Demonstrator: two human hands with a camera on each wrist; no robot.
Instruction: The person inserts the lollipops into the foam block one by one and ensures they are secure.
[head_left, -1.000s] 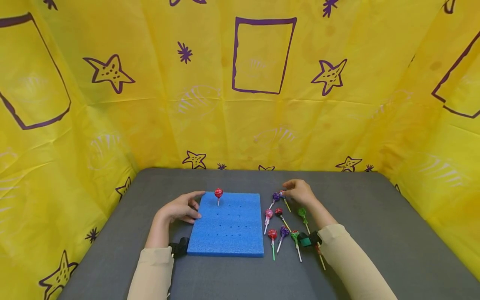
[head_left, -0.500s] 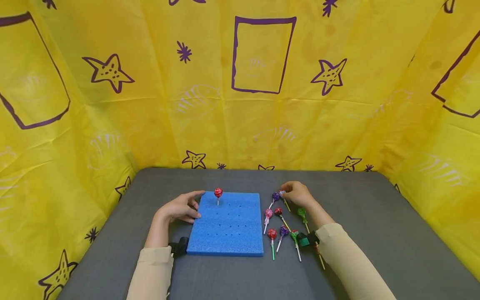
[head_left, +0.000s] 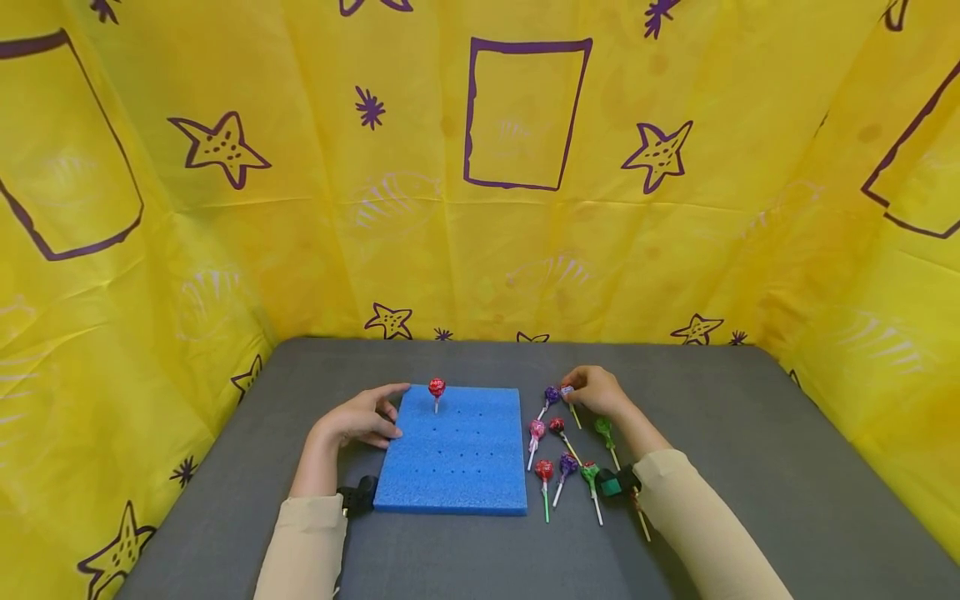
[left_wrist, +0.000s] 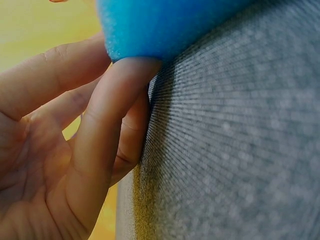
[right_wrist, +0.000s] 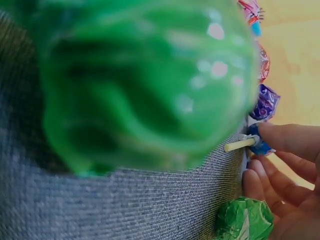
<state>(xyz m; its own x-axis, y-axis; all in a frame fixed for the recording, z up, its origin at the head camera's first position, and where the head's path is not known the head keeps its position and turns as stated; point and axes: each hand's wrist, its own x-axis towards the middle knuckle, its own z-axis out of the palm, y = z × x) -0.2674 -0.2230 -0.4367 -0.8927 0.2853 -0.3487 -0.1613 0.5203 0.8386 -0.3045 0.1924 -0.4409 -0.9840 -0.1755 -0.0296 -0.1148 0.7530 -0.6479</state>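
Observation:
A blue foam board (head_left: 457,467) with rows of small holes lies on the table, and a red-wrapped lollipop (head_left: 437,388) stands upright near its far left corner. At the board's left edge is my left hand (head_left: 363,417), thumb against the side and index finger reaching to the far corner; the left wrist view shows the thumb (left_wrist: 107,110) touching the foam. My right hand (head_left: 600,390) pinches a blue-wrapped lollipop (right_wrist: 260,140) by its head, its yellow stick pointing toward me. Beside it lies a purple lollipop (head_left: 552,395).
Several lollipops lie right of the board, among them a pink one (head_left: 537,429), a red one with a green stick (head_left: 544,471) and a green one (head_left: 604,427). A blurred green lollipop (right_wrist: 145,90) fills much of the right wrist view. Yellow patterned cloth (head_left: 480,250) surrounds the grey table (head_left: 465,558).
My right hand has shifted slightly toward me, and more of the blue-wrapped lollipop's head shows at its fingertips. The left hand and the foam board stay in place.

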